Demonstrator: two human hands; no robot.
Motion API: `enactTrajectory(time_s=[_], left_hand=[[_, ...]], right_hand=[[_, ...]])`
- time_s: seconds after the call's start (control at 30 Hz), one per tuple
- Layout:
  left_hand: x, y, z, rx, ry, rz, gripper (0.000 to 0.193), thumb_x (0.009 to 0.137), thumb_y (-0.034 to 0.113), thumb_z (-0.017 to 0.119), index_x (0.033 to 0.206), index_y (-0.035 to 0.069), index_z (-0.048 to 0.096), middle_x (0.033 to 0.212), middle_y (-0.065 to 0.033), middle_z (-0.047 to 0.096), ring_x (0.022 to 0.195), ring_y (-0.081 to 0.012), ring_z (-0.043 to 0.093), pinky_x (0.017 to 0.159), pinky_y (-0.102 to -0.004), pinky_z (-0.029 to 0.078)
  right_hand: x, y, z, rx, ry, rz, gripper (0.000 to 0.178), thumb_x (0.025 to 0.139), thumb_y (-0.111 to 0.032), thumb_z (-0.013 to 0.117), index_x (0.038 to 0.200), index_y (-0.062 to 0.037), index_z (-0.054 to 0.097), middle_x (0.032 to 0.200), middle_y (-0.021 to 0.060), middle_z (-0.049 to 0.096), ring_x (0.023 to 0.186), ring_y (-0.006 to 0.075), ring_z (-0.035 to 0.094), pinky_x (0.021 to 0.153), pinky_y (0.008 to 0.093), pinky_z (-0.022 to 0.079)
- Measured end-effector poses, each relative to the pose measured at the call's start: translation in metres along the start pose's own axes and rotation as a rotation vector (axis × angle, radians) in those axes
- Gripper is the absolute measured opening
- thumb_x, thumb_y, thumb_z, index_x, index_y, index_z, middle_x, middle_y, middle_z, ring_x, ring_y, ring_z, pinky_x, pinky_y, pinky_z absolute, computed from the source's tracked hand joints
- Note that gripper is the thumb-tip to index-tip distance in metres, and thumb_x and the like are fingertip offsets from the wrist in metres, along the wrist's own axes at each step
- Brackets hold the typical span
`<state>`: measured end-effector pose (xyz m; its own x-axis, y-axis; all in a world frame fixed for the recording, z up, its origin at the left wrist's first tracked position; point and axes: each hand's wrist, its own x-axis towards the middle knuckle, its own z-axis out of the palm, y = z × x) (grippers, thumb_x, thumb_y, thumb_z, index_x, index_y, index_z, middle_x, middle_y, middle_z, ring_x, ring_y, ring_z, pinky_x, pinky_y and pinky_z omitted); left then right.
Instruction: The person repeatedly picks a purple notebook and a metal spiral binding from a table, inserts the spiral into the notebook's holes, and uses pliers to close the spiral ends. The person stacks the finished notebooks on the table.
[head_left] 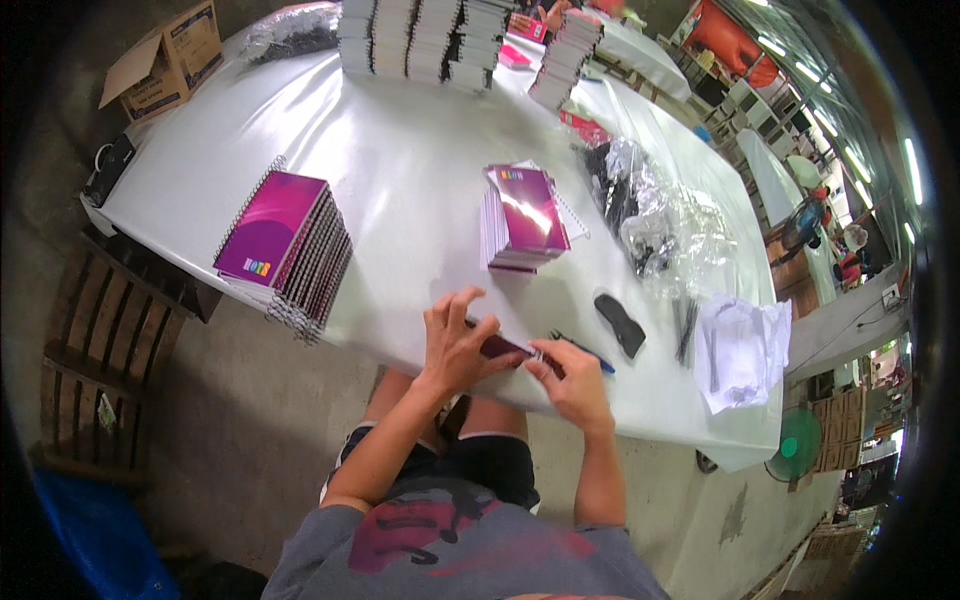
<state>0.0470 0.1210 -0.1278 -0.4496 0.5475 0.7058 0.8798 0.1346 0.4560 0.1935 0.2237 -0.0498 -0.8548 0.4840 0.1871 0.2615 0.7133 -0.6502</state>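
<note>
Near the table's front edge, my left hand (455, 340) is closed around a small purple notebook (503, 347), thumb below and fingers above. My right hand (572, 385) pinches the right end of the same notebook; the exact spot is hidden by the fingers. Just beyond my right hand lies a dark tool with a blue handle (590, 355), partly covered. A black oblong object (620, 326) rests farther right. Ahead of my hands is a stack of purple-covered books (527, 215), its edges uneven. To the left stands a stack of spiral-bound purple notebooks (275, 230).
Thin black wires (686, 330) and crumpled white wrapping (742, 352) lie at the right. Clear plastic with dark coils (645, 215) sits behind them. Tall notebook stacks (420, 40) stand at the back of the white table (400, 150). An open carton (168, 65) is far left.
</note>
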Motion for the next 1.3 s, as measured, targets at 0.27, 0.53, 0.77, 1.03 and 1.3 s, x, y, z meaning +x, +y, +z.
enactTrajectory(time_s=[0.27, 0.53, 0.77, 1.03, 1.3], left_hand=[[0.0, 0.003, 0.004, -0.036, 0.035, 0.035, 0.044, 0.057, 0.046, 0.077, 0.077, 0.013, 0.055, 0.094, -0.0059, 0.045, 0.1, -0.0279, 0.038, 0.083, -0.0452, 0.03], [0.002, -0.011, 0.001, -0.141, -0.017, 0.051, 0.045, 0.056, 0.042, 0.079, 0.08, 0.012, 0.057, 0.089, -0.0073, 0.042, 0.096, -0.0289, 0.037, 0.085, -0.0486, 0.032], [0.0, -0.022, -0.009, -0.149, -0.107, 0.123, 0.047, 0.054, 0.047, 0.081, 0.078, 0.015, 0.057, 0.095, -0.0063, 0.042, 0.101, -0.0302, 0.038, 0.095, -0.0639, 0.025], [-0.001, -0.015, -0.004, -0.195, -0.037, 0.122, 0.051, 0.051, 0.052, 0.079, 0.073, 0.013, 0.054, 0.109, -0.0061, 0.046, 0.109, -0.0333, 0.037, 0.094, -0.0676, 0.022], [-0.003, -0.014, -0.006, -0.251, 0.003, 0.074, 0.054, 0.046, 0.051, 0.081, 0.068, 0.012, 0.052, 0.11, -0.0083, 0.047, 0.109, -0.032, 0.037, 0.094, -0.0615, 0.024]], right_hand=[[-0.004, 0.004, 0.026, -0.205, 0.238, -0.016, 0.018, 0.085, -0.023, 0.059, 0.083, -0.0057, 0.064, 0.075, 0.0107, 0.061, 0.067, 0.0289, 0.061, 0.057, 0.0369, 0.046], [-0.001, 0.008, -0.003, 0.11, -0.059, 0.267, 0.026, 0.083, -0.022, 0.058, 0.102, -0.0062, 0.062, 0.094, 0.0137, 0.063, 0.084, 0.0297, 0.061, 0.077, 0.0348, 0.046], [-0.008, 0.126, -0.049, -0.626, 0.244, 0.458, 0.047, 0.075, -0.009, 0.058, 0.12, -0.0198, 0.055, 0.122, 0.0085, 0.048, 0.112, 0.0313, 0.047, 0.094, 0.0401, 0.039], [-0.011, 0.179, -0.049, -0.454, 0.425, 0.243, 0.033, 0.074, -0.002, 0.059, 0.106, -0.0089, 0.063, 0.1, 0.0096, 0.061, 0.092, 0.0294, 0.059, 0.084, 0.0412, 0.046], [-0.007, 0.066, 0.003, 1.089, 0.118, -0.083, 0.019, 0.078, -0.013, 0.064, 0.087, 0.0042, 0.06, 0.096, 0.0243, 0.064, 0.094, 0.031, 0.063, 0.089, 0.0402, 0.048]])
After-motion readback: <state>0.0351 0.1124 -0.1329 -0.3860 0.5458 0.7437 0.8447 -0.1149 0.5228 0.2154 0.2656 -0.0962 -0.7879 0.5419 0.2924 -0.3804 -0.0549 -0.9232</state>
